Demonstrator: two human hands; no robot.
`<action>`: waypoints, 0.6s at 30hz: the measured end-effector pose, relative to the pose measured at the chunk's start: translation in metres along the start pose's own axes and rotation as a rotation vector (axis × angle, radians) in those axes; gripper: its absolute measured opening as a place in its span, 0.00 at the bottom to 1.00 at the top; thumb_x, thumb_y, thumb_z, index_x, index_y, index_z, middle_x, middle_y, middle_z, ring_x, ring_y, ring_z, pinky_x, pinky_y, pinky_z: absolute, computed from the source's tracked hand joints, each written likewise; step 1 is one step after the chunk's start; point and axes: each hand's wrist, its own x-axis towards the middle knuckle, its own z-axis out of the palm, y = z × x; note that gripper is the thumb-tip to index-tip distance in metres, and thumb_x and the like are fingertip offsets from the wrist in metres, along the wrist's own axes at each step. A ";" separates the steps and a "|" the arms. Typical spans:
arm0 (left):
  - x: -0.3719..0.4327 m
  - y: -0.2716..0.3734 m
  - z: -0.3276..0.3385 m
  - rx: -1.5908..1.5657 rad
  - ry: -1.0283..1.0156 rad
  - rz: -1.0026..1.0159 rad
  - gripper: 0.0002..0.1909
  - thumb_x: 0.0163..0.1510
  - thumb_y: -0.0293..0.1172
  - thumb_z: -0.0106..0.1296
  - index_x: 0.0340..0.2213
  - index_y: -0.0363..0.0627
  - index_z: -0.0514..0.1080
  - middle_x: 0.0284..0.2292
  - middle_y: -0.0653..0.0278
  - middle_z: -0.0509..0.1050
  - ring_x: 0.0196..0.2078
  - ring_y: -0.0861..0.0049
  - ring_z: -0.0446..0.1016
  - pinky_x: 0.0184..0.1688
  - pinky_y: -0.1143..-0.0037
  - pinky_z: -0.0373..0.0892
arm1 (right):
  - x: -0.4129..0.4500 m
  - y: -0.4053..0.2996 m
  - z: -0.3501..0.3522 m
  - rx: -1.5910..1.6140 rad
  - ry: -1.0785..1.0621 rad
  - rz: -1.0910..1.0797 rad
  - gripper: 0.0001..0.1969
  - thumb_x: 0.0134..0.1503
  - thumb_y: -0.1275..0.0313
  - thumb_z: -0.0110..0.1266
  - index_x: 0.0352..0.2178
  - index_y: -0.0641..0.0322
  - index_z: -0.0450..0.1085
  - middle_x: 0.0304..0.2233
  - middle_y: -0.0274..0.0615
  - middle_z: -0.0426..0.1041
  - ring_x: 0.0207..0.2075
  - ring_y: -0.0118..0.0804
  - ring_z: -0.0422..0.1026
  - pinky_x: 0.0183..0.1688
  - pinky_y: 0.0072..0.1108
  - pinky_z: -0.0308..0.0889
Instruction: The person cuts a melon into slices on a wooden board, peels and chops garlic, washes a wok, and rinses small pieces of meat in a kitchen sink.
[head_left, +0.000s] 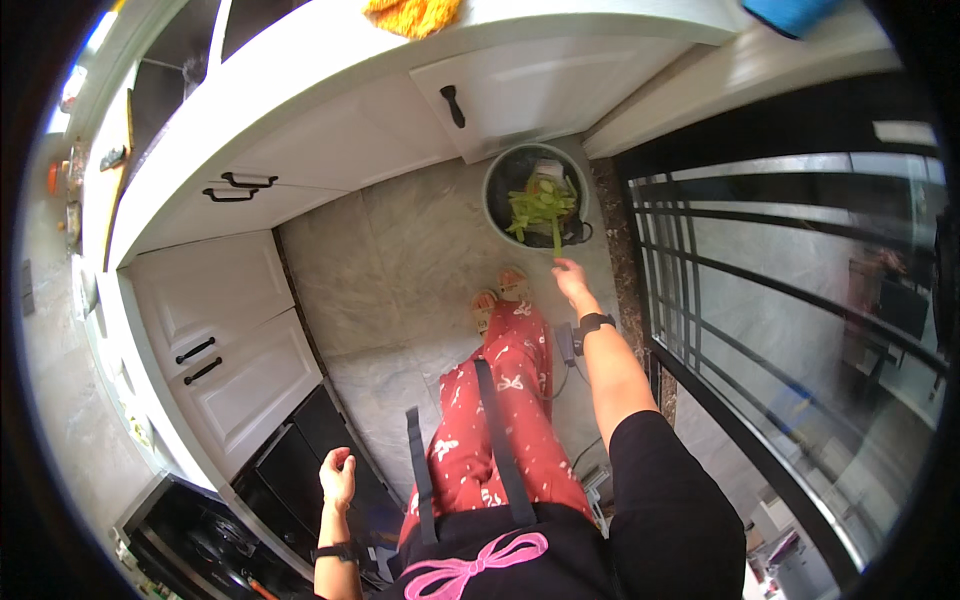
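Note:
Just outside the rim of a round waste bin (491, 211), my right hand (571, 280) has its fingertips at the end of a long green peel strip (556, 238). That strip reaches across the rim to a heap of green peelings (541, 204) in the bin, which has a dark liner. My left hand (338, 474) hangs in the air at the lower left, near the black cabinet fronts (289, 457). Its fingers are loosely curled and apart, with nothing in them.
White cabinets (225, 285) and a white countertop (300, 97) curve along the left and far side. An orange cloth (415, 16) lies on the counter. At right stands a glass door with black bars (750, 270). A grey plug-like object with a cable (564, 343) is by my leg.

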 end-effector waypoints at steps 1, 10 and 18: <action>0.001 0.009 0.007 0.003 -0.009 -0.015 0.10 0.47 0.24 0.48 0.34 0.36 0.69 0.31 0.60 0.73 0.35 0.76 0.71 0.40 0.78 0.66 | 0.021 0.013 0.011 0.081 0.026 0.063 0.17 0.46 0.71 0.50 0.41 0.58 0.68 0.39 0.41 0.70 0.42 0.35 0.67 0.44 0.22 0.61; -0.019 -0.023 0.037 -0.023 -0.102 -0.218 0.10 0.47 0.24 0.50 0.34 0.37 0.70 0.31 0.61 0.73 0.35 0.77 0.71 0.40 0.78 0.66 | 0.071 0.012 0.032 0.117 0.253 -0.033 0.12 0.51 0.67 0.49 0.35 0.64 0.69 0.31 0.42 0.72 0.33 0.36 0.69 0.33 0.25 0.63; -0.038 -0.007 0.046 -0.333 -0.007 -0.413 0.07 0.50 0.24 0.48 0.33 0.37 0.69 0.26 0.69 0.71 0.26 0.86 0.66 0.30 0.84 0.64 | 0.058 -0.121 -0.007 -0.329 0.061 -0.436 0.22 0.49 0.68 0.52 0.46 0.56 0.61 0.46 0.49 0.63 0.48 0.47 0.62 0.48 0.32 0.58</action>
